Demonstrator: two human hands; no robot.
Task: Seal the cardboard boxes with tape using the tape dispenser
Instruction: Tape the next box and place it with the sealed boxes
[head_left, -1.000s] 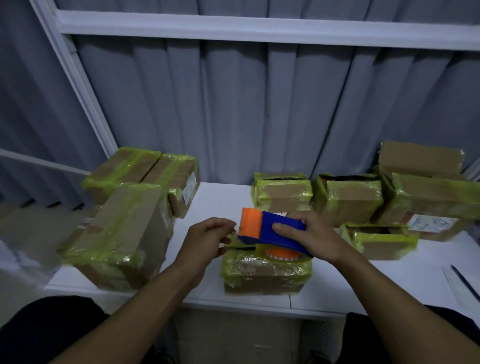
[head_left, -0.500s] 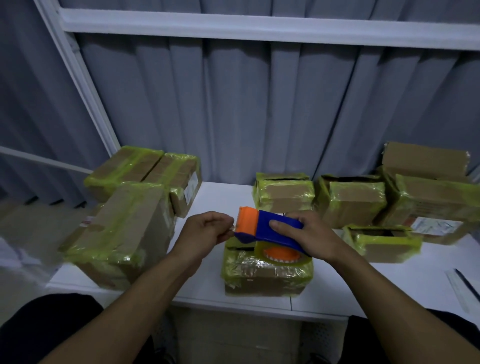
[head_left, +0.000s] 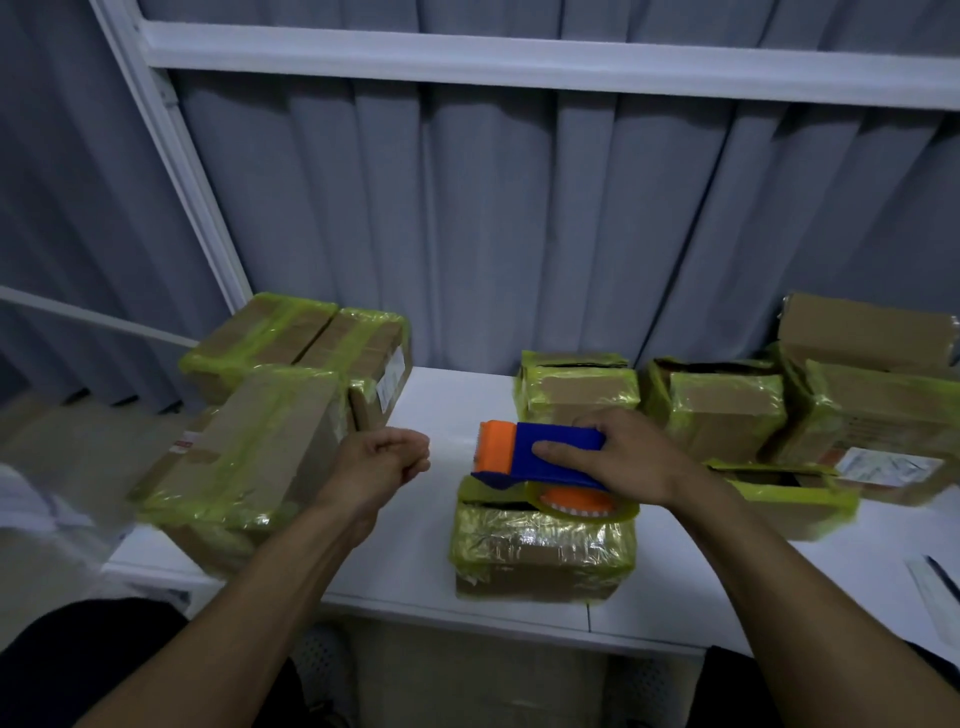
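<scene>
Right now the right hand (head_left: 631, 452) is clamped on the blue body of the tape dispenser (head_left: 545, 457), thumb along its near side and fingers curled over the far edge. The dispenser's orange nose points left, and its roll of clear tape (head_left: 589, 506) with an orange core sits just over the top of the nearest cardboard box (head_left: 540, 545). That box stands near the front edge of the white table (head_left: 431, 395), wrapped in glossy yellow-green tape, with a dark gap showing along its top beside the dispenser's nose. The left hand (head_left: 382, 462) hovers apart from the dispenser, to its left, with fingers curled in against the thumb; whether a strip of clear tape is pinched there cannot be told. To the left a large taped box (head_left: 249, 452) lies tilted at the table's corner, with two more taped boxes (head_left: 311, 348) side by side behind it. At the back right a row of taped boxes (head_left: 727, 410) stands against the grey curtain (head_left: 519, 234), one plain brown box (head_left: 867, 338) stacked on top at the far right, and a low box (head_left: 789, 493) with open flaps lies in front of them, just beside the right wrist.
</scene>
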